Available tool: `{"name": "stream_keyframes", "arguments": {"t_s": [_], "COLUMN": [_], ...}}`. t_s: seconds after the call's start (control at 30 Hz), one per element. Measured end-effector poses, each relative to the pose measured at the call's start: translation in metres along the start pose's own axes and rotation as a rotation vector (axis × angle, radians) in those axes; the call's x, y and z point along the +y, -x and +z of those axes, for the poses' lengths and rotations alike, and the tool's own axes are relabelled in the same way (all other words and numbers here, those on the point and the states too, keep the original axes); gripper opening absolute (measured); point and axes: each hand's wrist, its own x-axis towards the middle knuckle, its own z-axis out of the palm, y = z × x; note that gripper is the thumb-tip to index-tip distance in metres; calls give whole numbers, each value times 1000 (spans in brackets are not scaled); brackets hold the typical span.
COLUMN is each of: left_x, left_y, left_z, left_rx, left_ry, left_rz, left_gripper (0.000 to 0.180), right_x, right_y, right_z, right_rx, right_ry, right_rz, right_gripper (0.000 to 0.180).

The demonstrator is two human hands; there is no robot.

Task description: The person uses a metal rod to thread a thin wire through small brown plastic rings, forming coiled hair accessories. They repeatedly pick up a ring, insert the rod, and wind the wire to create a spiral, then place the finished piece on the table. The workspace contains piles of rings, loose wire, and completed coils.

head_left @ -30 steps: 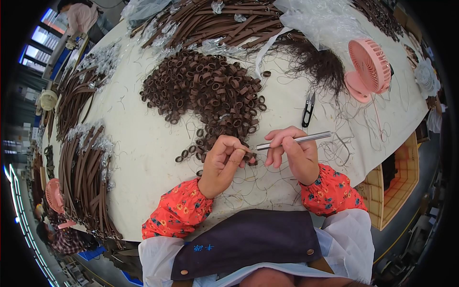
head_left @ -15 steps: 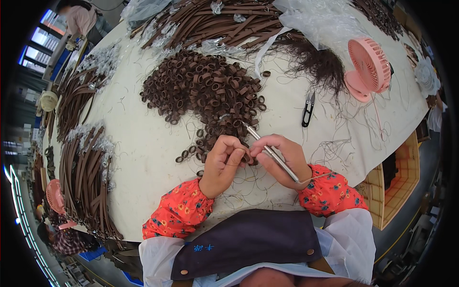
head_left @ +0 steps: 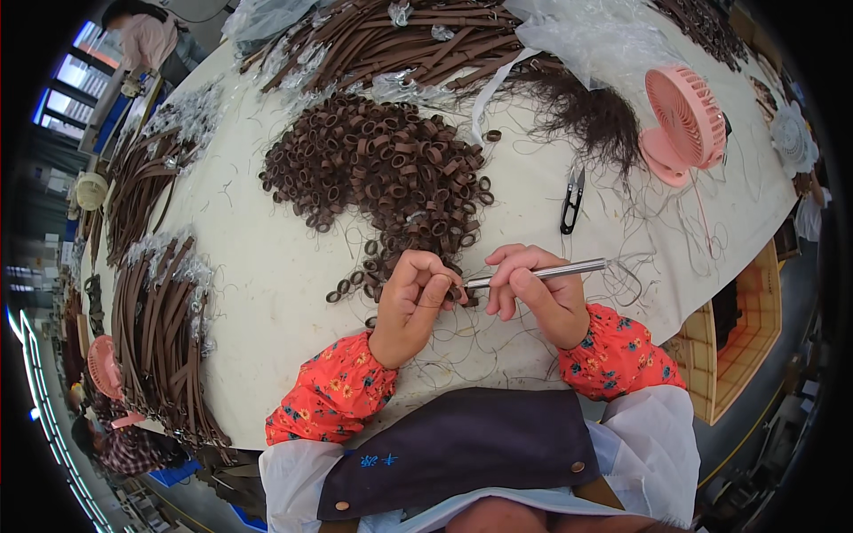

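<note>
The left hand (head_left: 410, 300) was pinched, thumb against fingers, on a small brown ring (head_left: 458, 294), mostly hidden by the fingertips, just below the near end of a heap of similar rings (head_left: 378, 160); the right hand (head_left: 544, 298) was closed around a slim metal tool (head_left: 569, 269), its tip pointing left at the ring; whether the tip touched the ring could not be told; the two hands stood apart, close over the pale tabletop (head_left: 267, 275); loose threads (head_left: 462, 346) lay beneath and between them; beyond the right hand lay black snips (head_left: 569, 211), with a pink fan (head_left: 684, 115) standing farther off to the right; brown straps (head_left: 160, 333) lay bundled at the left, and more straps lay along the far side beside crumpled clear plastic (head_left: 595, 40).
</note>
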Motion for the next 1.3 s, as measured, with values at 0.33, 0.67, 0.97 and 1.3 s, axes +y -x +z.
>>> {"name": "stream_keyframes", "arguments": {"t_s": [0.33,0.67,0.97,1.3], "left_x": [0,-6,-3,2], "left_y": [0,2,4,-9], "left_z": [0,4,6,0], "left_rx": [-5,35,73,28], "left_ry": [6,-103,-380,-781], "left_rz": [11,38,128,499], "left_gripper": [10,11,11,22], "right_x": [2,6,5,5], "right_y": [0,-12,-12,-5], "right_z": [0,9,9,10], "right_rx": [1,23,23,224], "right_ry": [7,904,907,413], "right_rz": [-15,-397,-404,11], "right_gripper": [22,35,41,41]}}
